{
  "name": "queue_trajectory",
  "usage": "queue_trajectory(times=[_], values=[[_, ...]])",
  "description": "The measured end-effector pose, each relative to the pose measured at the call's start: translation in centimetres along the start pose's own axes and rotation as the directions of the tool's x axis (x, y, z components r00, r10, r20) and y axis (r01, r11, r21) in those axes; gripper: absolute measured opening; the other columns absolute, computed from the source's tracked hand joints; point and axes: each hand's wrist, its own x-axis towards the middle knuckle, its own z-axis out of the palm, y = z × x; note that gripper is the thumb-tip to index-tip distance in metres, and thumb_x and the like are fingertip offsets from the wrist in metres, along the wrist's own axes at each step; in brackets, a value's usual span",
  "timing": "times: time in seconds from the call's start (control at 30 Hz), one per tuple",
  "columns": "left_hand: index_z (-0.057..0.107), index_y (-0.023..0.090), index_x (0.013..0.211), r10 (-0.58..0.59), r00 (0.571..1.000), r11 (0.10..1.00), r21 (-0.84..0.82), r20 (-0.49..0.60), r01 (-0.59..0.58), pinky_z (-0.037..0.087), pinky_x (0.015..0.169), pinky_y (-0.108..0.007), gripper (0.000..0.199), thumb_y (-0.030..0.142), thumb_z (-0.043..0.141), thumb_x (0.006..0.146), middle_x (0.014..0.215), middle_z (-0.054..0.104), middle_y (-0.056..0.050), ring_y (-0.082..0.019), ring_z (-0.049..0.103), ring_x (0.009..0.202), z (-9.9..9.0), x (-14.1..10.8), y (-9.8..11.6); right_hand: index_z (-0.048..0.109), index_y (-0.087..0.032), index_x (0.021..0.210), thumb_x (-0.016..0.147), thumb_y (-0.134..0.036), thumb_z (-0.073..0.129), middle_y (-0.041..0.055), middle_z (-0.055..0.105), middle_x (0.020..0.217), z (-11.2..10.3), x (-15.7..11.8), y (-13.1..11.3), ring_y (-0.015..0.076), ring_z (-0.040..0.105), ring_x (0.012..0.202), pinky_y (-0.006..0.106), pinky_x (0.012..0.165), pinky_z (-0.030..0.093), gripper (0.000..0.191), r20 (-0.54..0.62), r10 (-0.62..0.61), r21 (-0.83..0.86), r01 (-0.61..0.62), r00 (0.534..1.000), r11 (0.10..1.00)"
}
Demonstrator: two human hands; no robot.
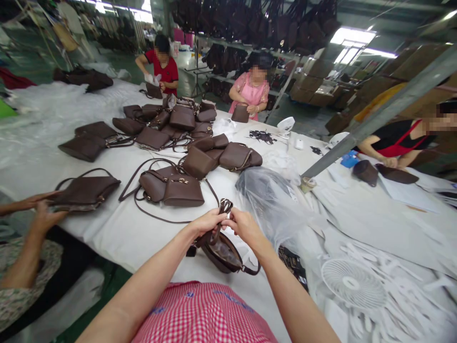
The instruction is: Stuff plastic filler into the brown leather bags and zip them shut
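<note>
Beside the tabletop's (150, 238) near edge, the person wears a checked garment (200, 324) in pinkish red and white, its small squares ending in a curved upper border. Blue marks (233, 301) cross it, possibly lettering, though too blurred to read. The left forearm (143, 286) and right forearm (285, 286) are bare, tapering towards the wrists.

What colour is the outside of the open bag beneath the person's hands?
The open bag is dark brown outside, seen best in the head view.
</note>
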Motion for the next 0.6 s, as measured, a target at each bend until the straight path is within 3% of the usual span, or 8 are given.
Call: queue_trajectory(times=[0.1, 0.2, 0.37, 0.5, 0.6], values=[[0.047, 0.018, 0.076, 0.0, 1.0, 1.0, 0.031, 0.009, 0.0, 0.021, 0.037, -0.018, 0.031, 0.045, 0.063, 0.075, 0.054, 0.046, 0.008, -0.004, 0.028, 0.037, -1.3, -0.5, 0.2, 0.063, -0.017, 0.089, 0.092, -0.021, 0.052, 0.0008, 0.063, 0.073, 0.3, -0.5, 2.0, 0.0121, 0.059, 0.063, 0.022, 0.064, 0.042, 0.012, 0.029, -0.096, 0.06, 0.094, 0.995, 0.994], [0.047, 0.017, 0.074, -0.041, 0.999, 0.997, 0.066, 0.015, 0.04, 0.027, 0.04, -0.018, 0.033, 0.045, 0.065, 0.074, 0.054, 0.051, 0.006, -0.005, 0.036, 0.039, -2.0, -0.8, 0.4, 0.067, -0.018, 0.094, 0.091, -0.014, 0.051, 0.0046, 0.061, 0.086, 0.2, -1.1, 3.3, 0.015, 0.059, 0.084, 0.023, 0.074, 0.042, 0.017, 0.011, -0.186, -0.078, 0.186, 0.983, 0.98], [0.053, 0.013, 0.082, -0.116, 0.983, 0.992, -0.023, 0.142, 0.121, 0.046, 0.056, -0.024, 0.038, 0.046, 0.069, 0.073, 0.066, 0.063, -0.005, -0.014, 0.06, 0.059, -0.9, 0.0, 0.3, 0.068, -0.017, 0.092, 0.096, -0.021, 0.046, 0.0068, 0.061, 0.089, 0.4, -0.7, 1.9, 0.0149, 0.059, 0.083, 0.023, 0.074, 0.042, 0.023, -0.017, -0.123, -0.25, 0.115, 0.992, 0.961], [0.046, 0.017, 0.08, -0.151, 0.977, 0.973, -0.149, 0.153, 0.174, 0.04, 0.048, -0.021, 0.037, 0.044, 0.071, 0.074, 0.055, 0.048, 0.006, -0.006, 0.044, 0.043, -0.1, 0.3, 0.3, 0.066, -0.017, 0.095, 0.093, -0.026, 0.054, 0.0063, 0.066, 0.087, 0.5, -0.2, 2.2, 0.0157, 0.062, 0.082, 0.023, 0.074, 0.044, 0.015, -0.106, -0.139, -0.082, 0.13, 0.985, 0.988], [0.039, 0.019, 0.074, -0.182, 0.972, 0.973, -0.114, 0.146, 0.2, 0.028, 0.042, -0.016, 0.039, 0.041, 0.071, 0.075, 0.055, 0.039, 0.01, -0.002, 0.03, 0.04, -0.6, -0.6, 0.5, 0.063, -0.018, 0.104, 0.096, -0.033, 0.046, 0.0034, 0.07, 0.088, 1.1, -1.6, 5.5, 0.0124, 0.065, 0.077, 0.019, 0.066, 0.046, 0.024, -0.042, 0.107, 0.16, -0.099, 0.993, 0.982]])
